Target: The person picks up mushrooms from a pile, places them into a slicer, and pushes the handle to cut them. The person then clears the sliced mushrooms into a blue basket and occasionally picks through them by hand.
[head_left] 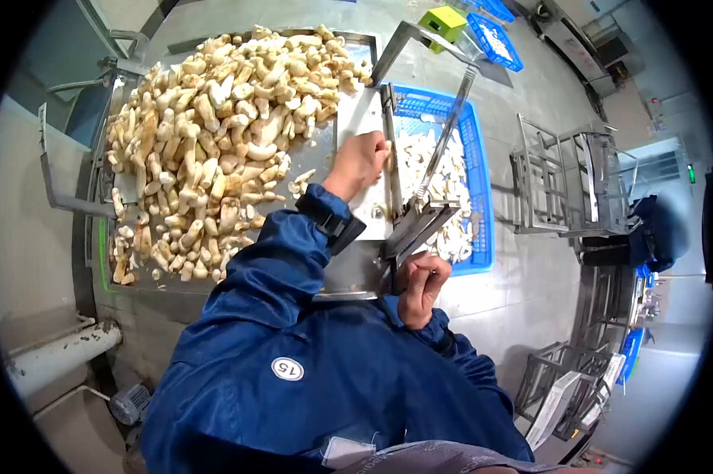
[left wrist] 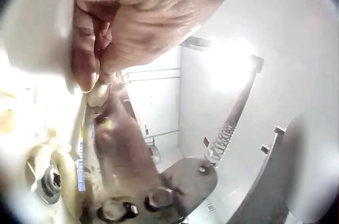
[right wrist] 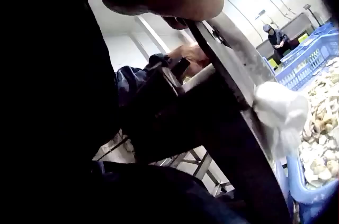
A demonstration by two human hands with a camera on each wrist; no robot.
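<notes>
My left hand point(head_left: 360, 164) is over the white cutting board point(head_left: 364, 122), beside the blade of a lever cutter. Its thumb and fingers pinch a small pale mushroom piece point(left wrist: 99, 96) right at the blade point(left wrist: 124, 144), as the left wrist view shows. My right hand point(head_left: 423, 290) is curled round the near end of the cutter's metal arm point(head_left: 419, 225); the grip itself is mostly hidden. A spring point(head_left: 443, 146) runs up from that arm to the frame. To the left, a big heap of king oyster mushrooms point(head_left: 214, 142) covers the metal table.
A blue crate point(head_left: 483, 197) holding sliced mushrooms point(head_left: 431, 162) stands right of the cutter. Further off are a green stool point(head_left: 443, 25), another blue crate point(head_left: 494, 41) and metal racks point(head_left: 558, 178). Another person point(head_left: 649, 233) stands far right. White cloth or plastic point(right wrist: 280, 113) hangs at the cutter.
</notes>
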